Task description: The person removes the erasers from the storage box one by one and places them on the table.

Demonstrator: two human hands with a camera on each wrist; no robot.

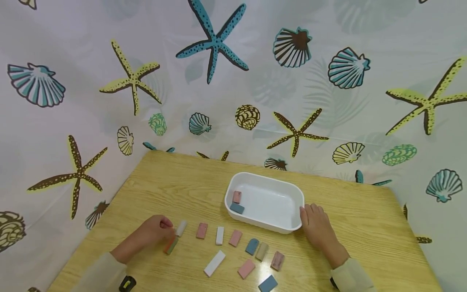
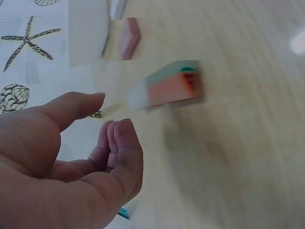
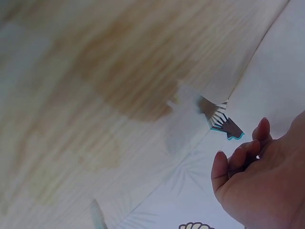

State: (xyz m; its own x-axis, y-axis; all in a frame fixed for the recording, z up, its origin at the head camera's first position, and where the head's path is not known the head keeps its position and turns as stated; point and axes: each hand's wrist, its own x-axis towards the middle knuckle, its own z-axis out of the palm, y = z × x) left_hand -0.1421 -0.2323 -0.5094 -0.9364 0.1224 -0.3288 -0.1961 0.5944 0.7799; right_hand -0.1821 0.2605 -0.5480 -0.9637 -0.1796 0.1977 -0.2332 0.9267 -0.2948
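A glossy white plastic tray [image 1: 288, 229] sits on the matt, grained wooden tabletop [image 1: 365, 227] among matt, chalky blocks [image 1: 235, 238].

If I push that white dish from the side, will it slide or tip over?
The white dish would probably slide: it looks low and wide, sitting flat on the smooth wooden table. It seems light, holding only two small blocks. The right hand at its corner could steady it.

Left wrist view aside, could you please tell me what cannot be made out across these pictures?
- Left hand: in the head view its fingertips sit beside the orange-green block; contact is too small to judge.
- Right hand: whether it touches the white tray is unclear; the right wrist view is blurred and shows no tray.
- Forearms: cut off by the head view's bottom edge.
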